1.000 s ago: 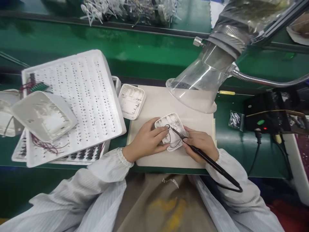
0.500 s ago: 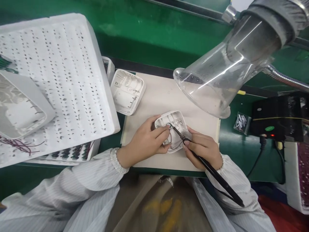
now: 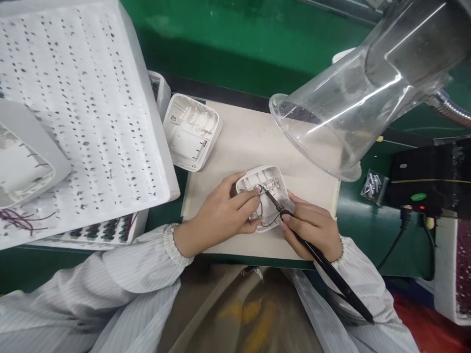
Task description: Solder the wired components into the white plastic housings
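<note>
Before you, the housing sits between your left hand and right hand, over the near part of the mat. A second housing lies across the mat's far left corner. Farther left, the upper tray overlaps a lower tray (a third housing rests on top). Right of the mat lie the small bag and, farther right, the box.

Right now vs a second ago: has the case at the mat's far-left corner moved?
No. The case overlaps the far-left corner of the mat as before; its slide in frame is the camera's.
</note>
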Demonstrator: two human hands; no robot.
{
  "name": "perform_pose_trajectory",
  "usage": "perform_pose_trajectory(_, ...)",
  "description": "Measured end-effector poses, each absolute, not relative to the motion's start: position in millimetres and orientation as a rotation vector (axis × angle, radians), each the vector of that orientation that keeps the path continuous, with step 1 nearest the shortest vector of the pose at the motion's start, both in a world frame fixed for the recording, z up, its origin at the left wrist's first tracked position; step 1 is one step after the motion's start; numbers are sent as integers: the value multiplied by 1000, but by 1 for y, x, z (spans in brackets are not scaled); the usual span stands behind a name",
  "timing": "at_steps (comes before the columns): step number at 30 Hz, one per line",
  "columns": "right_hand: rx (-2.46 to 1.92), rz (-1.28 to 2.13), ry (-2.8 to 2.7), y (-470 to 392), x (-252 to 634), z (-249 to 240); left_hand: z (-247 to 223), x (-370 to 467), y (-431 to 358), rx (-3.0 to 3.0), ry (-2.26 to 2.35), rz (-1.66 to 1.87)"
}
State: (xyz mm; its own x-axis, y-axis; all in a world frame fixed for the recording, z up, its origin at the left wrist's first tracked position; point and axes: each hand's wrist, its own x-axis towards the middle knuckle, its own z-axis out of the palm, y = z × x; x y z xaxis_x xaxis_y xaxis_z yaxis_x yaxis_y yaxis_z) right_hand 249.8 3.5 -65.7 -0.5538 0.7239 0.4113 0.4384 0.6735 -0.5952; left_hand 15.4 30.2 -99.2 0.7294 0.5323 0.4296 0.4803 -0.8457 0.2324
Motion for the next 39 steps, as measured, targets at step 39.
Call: perform_pose_trajectory(39, -917, 555, -2283, 0, 247, -66, -99, 16, 28, 2828, 803, 717)
